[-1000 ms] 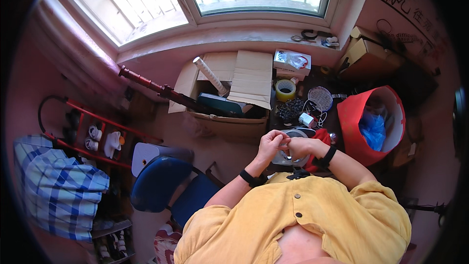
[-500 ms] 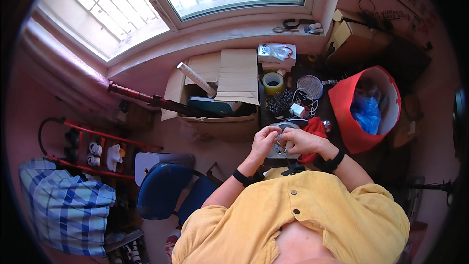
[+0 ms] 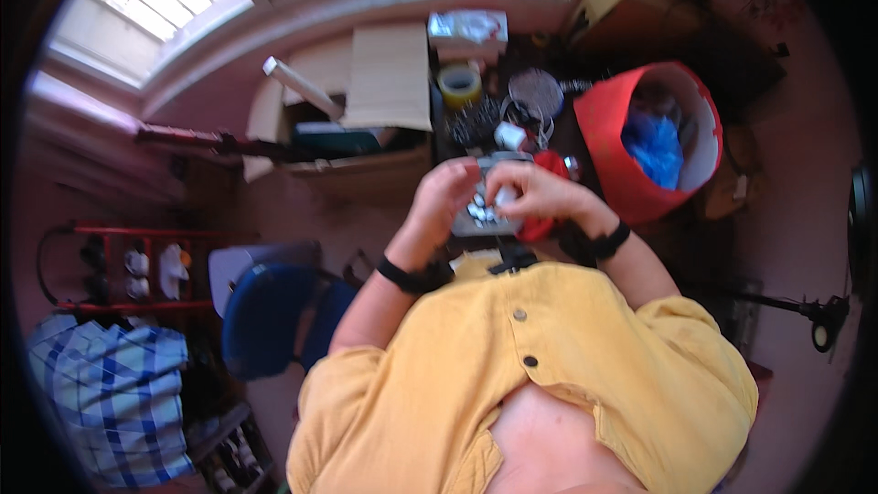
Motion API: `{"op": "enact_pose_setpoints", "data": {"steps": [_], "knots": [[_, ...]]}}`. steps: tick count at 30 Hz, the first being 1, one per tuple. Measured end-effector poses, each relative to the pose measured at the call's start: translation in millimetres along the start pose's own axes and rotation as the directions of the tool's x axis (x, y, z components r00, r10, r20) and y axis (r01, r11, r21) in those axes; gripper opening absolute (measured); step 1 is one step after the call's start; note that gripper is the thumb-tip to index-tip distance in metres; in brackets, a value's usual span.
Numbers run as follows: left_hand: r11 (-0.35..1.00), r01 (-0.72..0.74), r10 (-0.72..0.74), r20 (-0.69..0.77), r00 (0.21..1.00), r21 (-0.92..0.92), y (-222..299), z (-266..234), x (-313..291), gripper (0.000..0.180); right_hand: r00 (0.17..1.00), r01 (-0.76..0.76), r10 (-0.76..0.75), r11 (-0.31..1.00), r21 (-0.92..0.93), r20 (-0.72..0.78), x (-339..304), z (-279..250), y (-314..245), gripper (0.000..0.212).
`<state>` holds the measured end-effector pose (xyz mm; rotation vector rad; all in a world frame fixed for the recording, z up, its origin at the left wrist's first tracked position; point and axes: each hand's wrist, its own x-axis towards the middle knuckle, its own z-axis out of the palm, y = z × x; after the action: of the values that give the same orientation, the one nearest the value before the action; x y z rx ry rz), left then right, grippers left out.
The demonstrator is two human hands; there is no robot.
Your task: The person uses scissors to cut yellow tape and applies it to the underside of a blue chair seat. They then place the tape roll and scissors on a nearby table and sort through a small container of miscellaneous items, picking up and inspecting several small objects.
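Note:
My left hand (image 3: 443,199) is raised at the left side of a pale, see-through tray (image 3: 476,230) on the table. Its fingers are pressed together and blurred at the tips; what they hold, if anything, is hidden. My right hand (image 3: 541,194) is above the tray's right side, thumb and fingers curled into a pinch. Whatever is in that pinch is too small to make out. A small gap separates the two hands. Below them, several small shiny pieces (image 3: 480,210) lie in the tray. Each wrist wears a black band.
Right of the hands are a red cloth (image 3: 550,163) and a large red bin (image 3: 605,133) with a blue plastic bag (image 3: 655,148). Behind are a white adapter (image 3: 509,136) and a tape roll (image 3: 459,87). An open cardboard box (image 3: 389,82) and a blue chair (image 3: 270,320) are to the left.
The whole view has shifted, so the scene lies further up and left. My hands, nearly together before, are now further apart, and more of the tray's shiny pieces show between them.

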<state>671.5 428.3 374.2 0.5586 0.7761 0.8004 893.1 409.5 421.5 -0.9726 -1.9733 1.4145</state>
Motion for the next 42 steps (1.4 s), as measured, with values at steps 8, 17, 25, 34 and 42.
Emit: {"op": "enact_pose_setpoints", "data": {"steps": [8,17,25,34,42], "knots": [[0.846,0.412,-0.274,0.385,0.881,-0.34,-2.5,13.5,2.1,0.051,0.98,0.045,-0.069,0.991,-0.129,-0.186,7.4,16.6,-24.8,0.023],[0.79,0.418,-0.36,0.214,0.908,-0.448,-22.6,13.9,10.3,0.039,0.996,0.031,-0.058,0.943,-0.332,-0.071,4.4,28.3,-14.2,0.039],[0.816,0.442,-0.381,0.229,0.896,-0.373,-18.6,15.4,9.7,0.046,0.995,-0.092,0.082,0.969,-0.23,-0.052,5.3,14.3,-21.4,0.037],[0.86,0.377,-0.375,0.075,0.924,-0.345,-9.3,32.1,3.6,0.04,0.985,-0.111,0.088,0.982,-0.151,-0.15,3.7,5.5,-27.8,0.027],[0.857,0.371,-0.39,0.019,0.921,-0.358,-9.1,34.2,7.8,0.037,0.963,-0.146,0.108,0.979,-0.141,-0.249,2.9,-1.9,-23.8,0.019]]}}
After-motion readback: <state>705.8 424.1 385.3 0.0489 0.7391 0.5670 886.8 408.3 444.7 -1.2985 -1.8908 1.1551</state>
